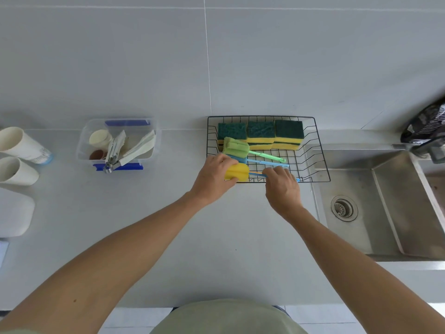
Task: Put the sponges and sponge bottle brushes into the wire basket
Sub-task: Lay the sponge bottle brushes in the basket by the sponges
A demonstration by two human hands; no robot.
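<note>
Seating yellow bottle brush in wire basket, near row.
Left hand fingers wrapping foam head, right hand fingers pinching handle; lower flat, parallel beside blue brush, clear of near rim.

Blue brush head behind left hand

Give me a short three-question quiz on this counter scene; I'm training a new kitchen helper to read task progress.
1. True or false: the green brush lies inside the wire basket.
2. How many sponge stacks line the basket's back wall?
3. Which brush are both hands holding? A) green B) blue C) yellow

Key
1. True.
2. Three.
3. C: the left hand grips the yellow brush at its head, the right hand at its handle.
</note>
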